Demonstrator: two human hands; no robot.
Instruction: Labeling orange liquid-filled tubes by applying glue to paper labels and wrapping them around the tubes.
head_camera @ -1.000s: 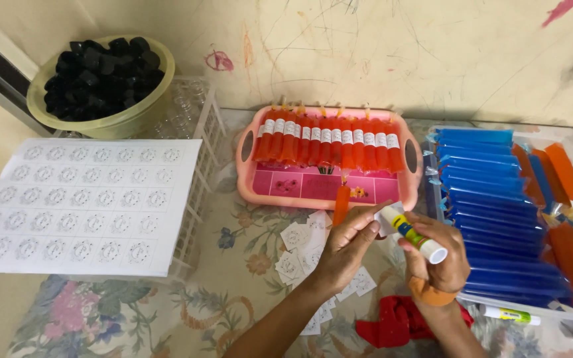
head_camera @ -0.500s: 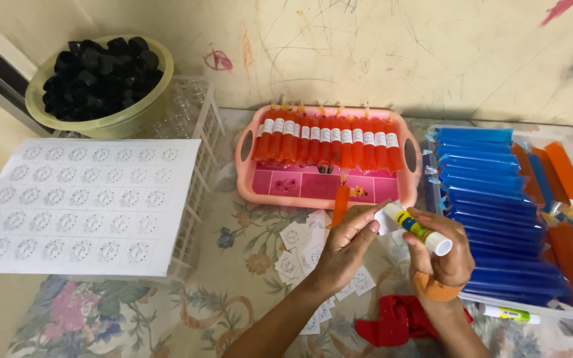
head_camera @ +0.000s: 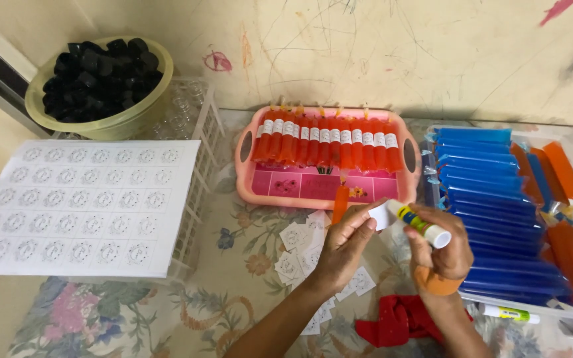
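Note:
My left hand [head_camera: 345, 244] grips a slim orange liquid-filled tube [head_camera: 339, 201] and pinches a small white label [head_camera: 380, 216] at its fingertips. In my right hand [head_camera: 444, 253] is a glue stick [head_camera: 420, 224] with a yellow body and white cap end, its tip against the label. Both hands hover over loose cut labels [head_camera: 300, 246] on the floral cloth, just in front of the pink tray [head_camera: 313, 189]. That tray holds a row of orange tubes [head_camera: 326, 140] with white labels.
A clear tray [head_camera: 432, 199] at right holds blue tubes [head_camera: 492, 199] and unlabelled orange tubes [head_camera: 565, 248]. A label sheet [head_camera: 74, 202] lies on a white rack [head_camera: 197, 179] at left, behind it a bowl of black caps [head_camera: 97, 73]. Near me are a red cloth [head_camera: 396, 318] and a second glue stick [head_camera: 509, 313].
The glue stick has shifted slightly up and right against the label. My left hand has stayed almost still with the tube and label.

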